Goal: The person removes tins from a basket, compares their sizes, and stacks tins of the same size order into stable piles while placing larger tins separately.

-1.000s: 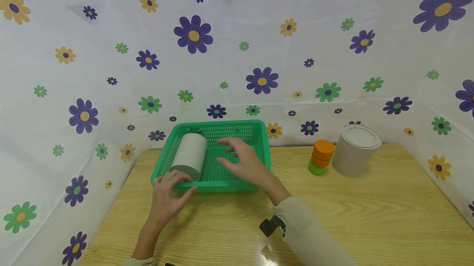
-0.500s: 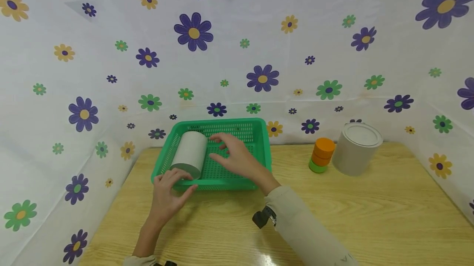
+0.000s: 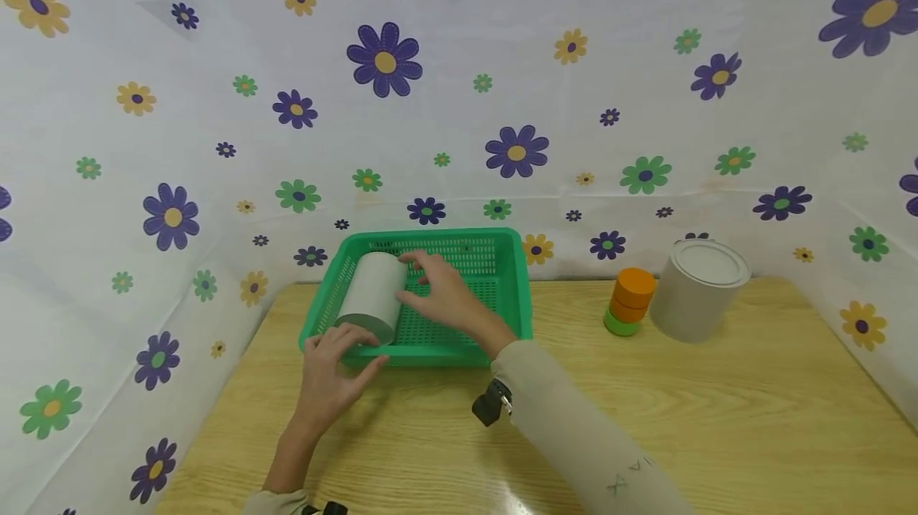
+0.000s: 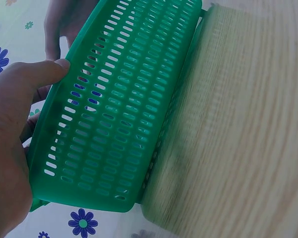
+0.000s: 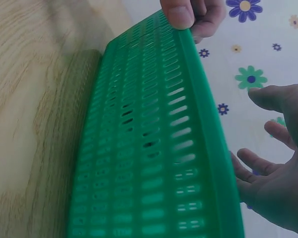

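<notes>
A green plastic basket [image 3: 511, 276] with slotted walls stands on the wooden table. Inside it, toward the left, a plain white cylindrical can [image 3: 374, 290] lies on its side. My left hand [image 3: 331, 375] grips the basket's near rim at the front left, thumb outside and fingers over the top beside the can's near end. In the left wrist view that thumb [image 4: 52, 71] presses on the rim. My right hand [image 3: 445, 296] reaches over the basket, thumb and fingers spread, fingertips right at the can's right side. The right wrist view shows this hand [image 5: 283, 168] beyond the rim, holding nothing.
To the right on the table [image 3: 645, 419], a small stack of orange and green round pieces [image 3: 631, 297] stands beside an upright white lidded can [image 3: 697, 296]. A flower-printed white sheet [image 3: 459, 116] hangs behind and at the sides.
My right hand has moved left across the basket, up to the can's side. The left hand keeps its place at the near rim. The view has shifted slightly.
</notes>
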